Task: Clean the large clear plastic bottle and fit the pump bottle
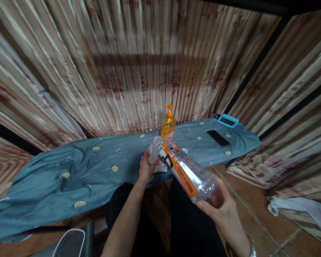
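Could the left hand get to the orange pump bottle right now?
Probably yes, once it lets go: the left hand is gripping the neck end of the clear bottle. The orange pump bottle stands just beyond it on the blue cloth, with nothing between.

Left hand and right hand, fingers curled

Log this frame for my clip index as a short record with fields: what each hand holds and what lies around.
left hand: left hand grips the neck end of the plastic bottle
right hand: right hand cups the bottle's base
bottle: clear, orange label, tilted, neck pointing away from the person
behind bottle: orange pump bottle, upright
surface: blue cloth with yellow spots
on cloth, right: dark phone; blue-framed item
backdrop: striped curtain
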A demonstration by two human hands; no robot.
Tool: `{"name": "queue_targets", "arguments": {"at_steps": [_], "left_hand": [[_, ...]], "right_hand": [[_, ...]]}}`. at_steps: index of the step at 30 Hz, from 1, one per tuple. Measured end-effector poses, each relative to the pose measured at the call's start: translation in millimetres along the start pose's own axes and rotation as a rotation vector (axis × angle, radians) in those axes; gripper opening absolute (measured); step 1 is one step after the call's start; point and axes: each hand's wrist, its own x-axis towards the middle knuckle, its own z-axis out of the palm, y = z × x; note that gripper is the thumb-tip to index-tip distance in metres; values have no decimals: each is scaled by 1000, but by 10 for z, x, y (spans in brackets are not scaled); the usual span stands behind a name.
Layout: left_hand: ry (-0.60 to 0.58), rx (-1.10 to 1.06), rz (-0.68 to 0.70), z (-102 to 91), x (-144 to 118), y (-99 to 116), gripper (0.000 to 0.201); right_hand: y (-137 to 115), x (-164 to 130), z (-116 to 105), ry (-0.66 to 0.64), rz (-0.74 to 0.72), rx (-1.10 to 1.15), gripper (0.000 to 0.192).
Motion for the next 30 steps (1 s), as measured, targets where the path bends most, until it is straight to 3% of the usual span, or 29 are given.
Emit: {"name": "queue_targets", "arguments": {"at_steps": [13,22,30], "left_hand": [[14,18,5,-8,-8,34,68],[1,2,3,22,3,-53,70],[-8,36,-16,-17,-3,49,71]], "right_hand": [[-53,17,62,66,32,11,72],[-32,6,49,74,41,15,72],[-89,-20,107,99,54,-6,75]]}}
